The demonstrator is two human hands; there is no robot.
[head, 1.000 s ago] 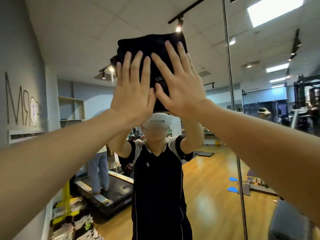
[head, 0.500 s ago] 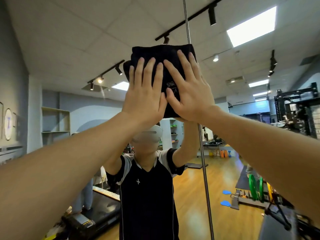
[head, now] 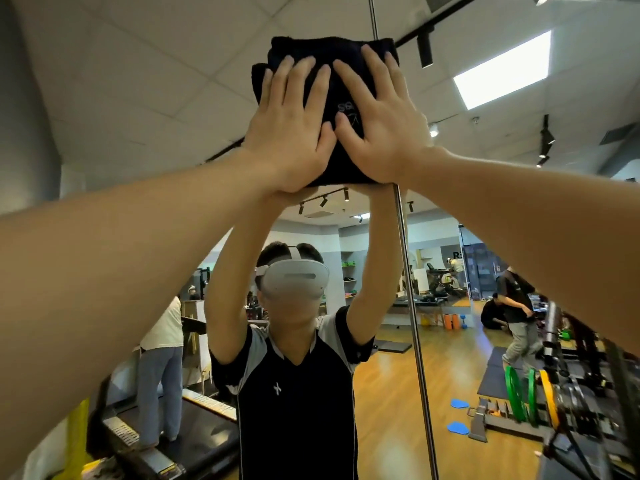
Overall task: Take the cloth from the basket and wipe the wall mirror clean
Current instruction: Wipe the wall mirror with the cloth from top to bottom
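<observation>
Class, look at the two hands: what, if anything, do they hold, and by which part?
Left hand and right hand press flat on the folded black cloth's face.

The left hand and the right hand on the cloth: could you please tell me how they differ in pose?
The left hand keeps its fingers close together, pointing almost straight up; the right hand spreads its fingers and leans them leftward. The right hand's fingertips reach nearer the top edge of the black cloth than the left hand's. Both lie flat, pressing the cloth against the wall mirror.
</observation>
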